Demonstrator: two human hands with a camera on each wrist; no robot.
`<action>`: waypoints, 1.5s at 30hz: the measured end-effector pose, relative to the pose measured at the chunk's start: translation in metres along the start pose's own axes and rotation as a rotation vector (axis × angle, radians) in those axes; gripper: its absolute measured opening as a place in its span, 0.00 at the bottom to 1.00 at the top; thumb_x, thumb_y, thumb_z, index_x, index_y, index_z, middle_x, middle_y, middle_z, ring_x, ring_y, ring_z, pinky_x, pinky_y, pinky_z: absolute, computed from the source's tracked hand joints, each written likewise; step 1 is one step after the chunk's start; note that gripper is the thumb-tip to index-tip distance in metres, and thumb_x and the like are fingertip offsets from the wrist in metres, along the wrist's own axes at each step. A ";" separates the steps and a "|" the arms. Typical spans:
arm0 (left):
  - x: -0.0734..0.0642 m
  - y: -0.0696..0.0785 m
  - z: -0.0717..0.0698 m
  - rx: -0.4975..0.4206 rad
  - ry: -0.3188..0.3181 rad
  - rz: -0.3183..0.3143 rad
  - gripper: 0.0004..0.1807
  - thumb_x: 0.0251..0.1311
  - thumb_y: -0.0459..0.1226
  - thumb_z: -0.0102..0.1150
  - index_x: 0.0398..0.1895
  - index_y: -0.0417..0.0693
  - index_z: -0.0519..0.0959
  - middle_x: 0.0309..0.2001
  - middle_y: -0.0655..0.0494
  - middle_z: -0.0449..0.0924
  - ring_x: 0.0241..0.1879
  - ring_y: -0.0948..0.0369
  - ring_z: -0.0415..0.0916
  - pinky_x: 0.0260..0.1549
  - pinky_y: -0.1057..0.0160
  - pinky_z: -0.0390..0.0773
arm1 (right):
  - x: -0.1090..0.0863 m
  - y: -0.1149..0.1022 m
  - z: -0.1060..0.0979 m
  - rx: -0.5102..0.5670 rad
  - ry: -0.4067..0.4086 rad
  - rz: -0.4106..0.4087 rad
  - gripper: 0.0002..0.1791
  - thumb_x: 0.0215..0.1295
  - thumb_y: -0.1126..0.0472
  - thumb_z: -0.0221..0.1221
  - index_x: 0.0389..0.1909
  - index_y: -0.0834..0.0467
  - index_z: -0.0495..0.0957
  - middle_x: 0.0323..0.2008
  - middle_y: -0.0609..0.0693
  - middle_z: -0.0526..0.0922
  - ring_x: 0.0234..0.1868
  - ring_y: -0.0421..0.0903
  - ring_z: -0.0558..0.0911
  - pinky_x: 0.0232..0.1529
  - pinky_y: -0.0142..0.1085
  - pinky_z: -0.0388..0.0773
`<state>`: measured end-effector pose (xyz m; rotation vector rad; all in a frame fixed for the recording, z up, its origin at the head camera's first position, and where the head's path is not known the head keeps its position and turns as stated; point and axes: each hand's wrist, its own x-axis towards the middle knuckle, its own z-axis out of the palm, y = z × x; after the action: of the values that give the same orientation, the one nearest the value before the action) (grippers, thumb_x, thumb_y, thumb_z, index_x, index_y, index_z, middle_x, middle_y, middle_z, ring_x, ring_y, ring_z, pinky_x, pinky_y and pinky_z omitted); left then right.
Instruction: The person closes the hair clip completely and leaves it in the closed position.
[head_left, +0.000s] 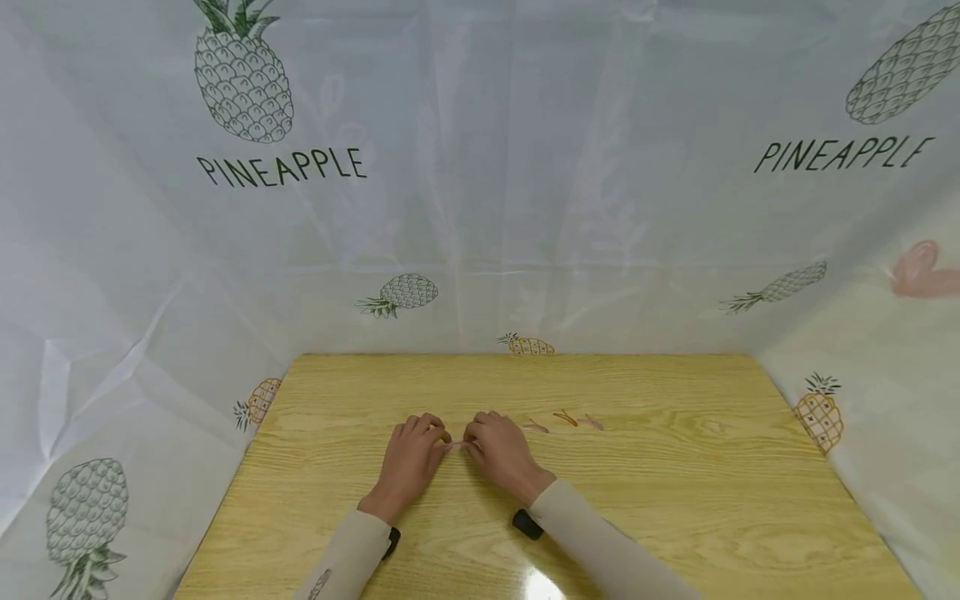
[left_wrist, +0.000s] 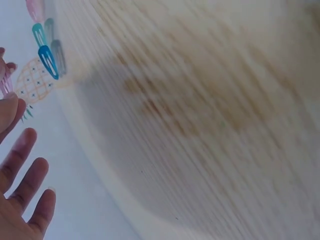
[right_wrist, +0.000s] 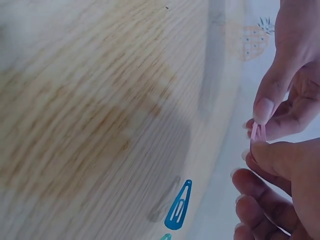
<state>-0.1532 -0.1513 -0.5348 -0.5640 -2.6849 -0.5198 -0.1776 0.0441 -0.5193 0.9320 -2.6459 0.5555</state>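
A pink snap hair clip [right_wrist: 258, 132] is held between both hands, slightly above the wooden table [head_left: 675, 483]. My left hand [head_left: 412, 458] pinches one end with thumb and forefinger. From the other side my right hand [head_left: 501, 450] pinches the clip too, its thumb hiding that end; the other fingers are spread loosely in the right wrist view. To the right of my right hand, several more snap hair clips lie in a row, among them a blue clip [right_wrist: 178, 206], a teal clip [left_wrist: 39, 35] and a pink clip [left_wrist: 35, 10].
A white sheet [head_left: 525, 208] printed with pineapples hangs behind the table and along both sides. Dark bands with wrist devices [head_left: 528, 524] sit on both wrists. Light glares on the table's near edge [head_left: 540, 583].
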 end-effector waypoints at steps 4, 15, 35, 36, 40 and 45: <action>-0.001 0.004 -0.005 -0.015 -0.020 0.001 0.03 0.65 0.39 0.73 0.36 0.52 0.87 0.49 0.55 0.81 0.50 0.52 0.77 0.51 0.45 0.77 | -0.003 0.001 -0.003 0.035 -0.010 -0.002 0.06 0.64 0.60 0.75 0.30 0.54 0.87 0.31 0.45 0.84 0.33 0.43 0.81 0.39 0.39 0.82; -0.007 0.002 -0.002 -0.077 -0.022 0.034 0.04 0.63 0.38 0.74 0.34 0.55 0.86 0.50 0.57 0.80 0.47 0.55 0.75 0.51 0.47 0.76 | -0.012 0.005 -0.004 0.093 -0.022 -0.032 0.05 0.64 0.60 0.74 0.30 0.53 0.87 0.31 0.44 0.84 0.32 0.41 0.82 0.39 0.35 0.82; -0.008 -0.002 -0.004 -0.157 -0.066 0.120 0.04 0.63 0.35 0.73 0.33 0.53 0.86 0.48 0.59 0.79 0.46 0.58 0.75 0.47 0.50 0.75 | -0.019 0.008 -0.004 0.180 -0.054 -0.100 0.04 0.66 0.63 0.72 0.32 0.56 0.86 0.33 0.45 0.83 0.34 0.40 0.81 0.38 0.32 0.81; -0.008 -0.003 -0.004 -0.159 -0.072 0.121 0.04 0.64 0.35 0.73 0.33 0.53 0.86 0.48 0.59 0.78 0.46 0.58 0.75 0.48 0.50 0.75 | -0.020 0.008 -0.003 0.181 -0.054 -0.105 0.04 0.66 0.63 0.72 0.32 0.56 0.86 0.33 0.45 0.83 0.34 0.40 0.81 0.38 0.33 0.81; -0.009 -0.004 -0.005 -0.179 -0.083 0.130 0.05 0.63 0.35 0.74 0.32 0.54 0.86 0.47 0.60 0.77 0.45 0.59 0.74 0.48 0.50 0.76 | -0.020 0.008 -0.002 0.181 -0.046 -0.133 0.04 0.66 0.63 0.71 0.33 0.55 0.85 0.33 0.45 0.84 0.35 0.40 0.82 0.39 0.33 0.81; -0.009 -0.005 -0.005 -0.206 -0.078 0.163 0.06 0.61 0.34 0.75 0.31 0.53 0.86 0.46 0.60 0.78 0.44 0.60 0.74 0.45 0.51 0.75 | -0.022 0.009 -0.005 0.210 -0.078 -0.133 0.03 0.68 0.63 0.70 0.35 0.53 0.86 0.35 0.44 0.86 0.37 0.40 0.82 0.42 0.34 0.81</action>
<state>-0.1464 -0.1607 -0.5359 -0.8681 -2.6436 -0.7468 -0.1660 0.0641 -0.5257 1.2030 -2.6054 0.7905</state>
